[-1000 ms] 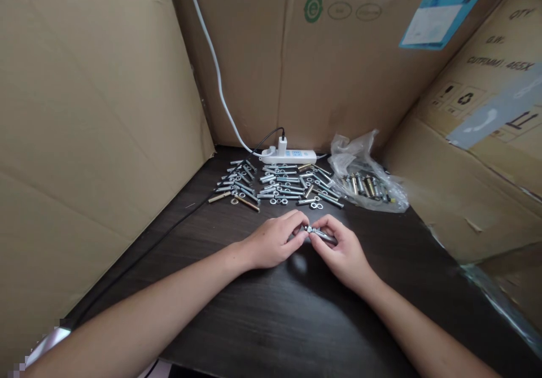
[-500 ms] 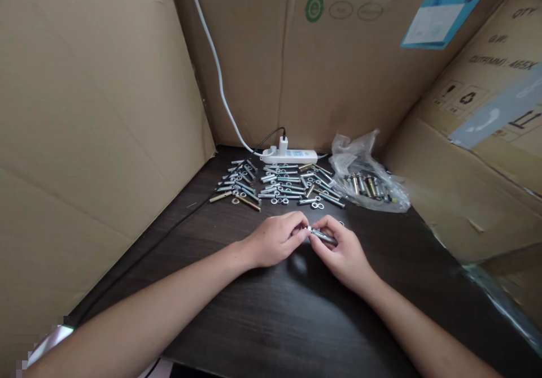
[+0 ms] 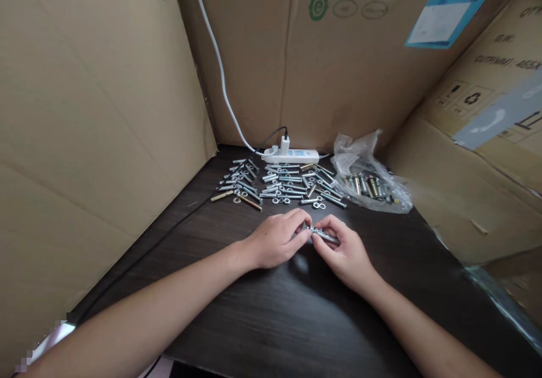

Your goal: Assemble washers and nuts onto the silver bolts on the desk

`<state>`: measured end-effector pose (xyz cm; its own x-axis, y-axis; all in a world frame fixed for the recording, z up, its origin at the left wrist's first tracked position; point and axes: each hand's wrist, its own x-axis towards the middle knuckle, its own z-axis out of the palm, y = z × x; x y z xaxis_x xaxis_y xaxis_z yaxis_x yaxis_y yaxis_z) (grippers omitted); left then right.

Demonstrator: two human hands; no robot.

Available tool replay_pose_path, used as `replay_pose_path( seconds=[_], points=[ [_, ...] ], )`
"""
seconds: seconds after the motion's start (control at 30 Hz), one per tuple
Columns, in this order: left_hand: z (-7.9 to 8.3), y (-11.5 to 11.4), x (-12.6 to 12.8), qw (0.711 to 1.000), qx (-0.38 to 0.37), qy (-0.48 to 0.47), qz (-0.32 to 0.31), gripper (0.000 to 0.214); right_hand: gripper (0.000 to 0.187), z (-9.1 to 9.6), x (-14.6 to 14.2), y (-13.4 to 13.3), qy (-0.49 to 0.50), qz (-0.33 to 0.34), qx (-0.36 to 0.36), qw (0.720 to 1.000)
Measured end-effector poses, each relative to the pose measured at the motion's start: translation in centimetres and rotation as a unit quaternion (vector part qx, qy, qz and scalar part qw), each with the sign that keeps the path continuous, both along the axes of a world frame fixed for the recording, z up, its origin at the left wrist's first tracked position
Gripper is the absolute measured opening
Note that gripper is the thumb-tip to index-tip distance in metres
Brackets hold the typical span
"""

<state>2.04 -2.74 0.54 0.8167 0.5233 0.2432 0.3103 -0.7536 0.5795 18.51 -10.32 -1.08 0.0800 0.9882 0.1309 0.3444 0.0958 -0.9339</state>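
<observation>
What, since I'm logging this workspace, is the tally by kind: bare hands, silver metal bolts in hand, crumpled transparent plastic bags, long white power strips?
Bare left hand and right hand: 2
Silver metal bolt in hand: 1
Crumpled transparent plastic bag: 1
Long white power strip: 1
Total: 5

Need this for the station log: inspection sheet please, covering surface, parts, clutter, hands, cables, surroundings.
Surface: dark wood-grain tabletop; damage: nothing seen.
Job's things: silver metal bolt with a nut at its end, held above the tabletop; loose silver and brass-coloured metal bolts, nuts and washers laid out in clusters behind.
Clutter: crumpled clear plastic bag holding more bolts, right of the clusters.
Hands: left hand pinches the nut end; right hand grips the shaft.
Cables: white cable to white power strip; thin black cable crosses the left cluster.
Surroundings: brown cardboard boxes left, right and behind.
</observation>
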Motion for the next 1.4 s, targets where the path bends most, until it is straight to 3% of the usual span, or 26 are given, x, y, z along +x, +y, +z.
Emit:
replay_pose_path(
  seconds=[0.37,0.67,0.97,1.4],
  points=[
    [-0.03,0.06,0.01,1.0,0.011,0.016,-0.022,0.014,0.015,0.08,0.11,0.05,0.002,0.003,-0.009,1.0],
    [-0.05,0.17,-0.02,0.996,0.079,0.024,-0.028,0.016,0.016,0.13,0.51,0.36,0.0,-0.005,-0.015,1.0],
    [-0.09,0.16,-0.01,1.0,-0.004,-0.003,-0.014,0.019,0.014,0.22,0.24,0.29,-0.012,0.004,-0.011,1.0],
    [0.06,0.0,-0.09,0.999,0.004,0.004,-0.037,0.016,0.013,0.08,0.39,0.49,-0.014,-0.001,-0.031,0.999]
  ],
)
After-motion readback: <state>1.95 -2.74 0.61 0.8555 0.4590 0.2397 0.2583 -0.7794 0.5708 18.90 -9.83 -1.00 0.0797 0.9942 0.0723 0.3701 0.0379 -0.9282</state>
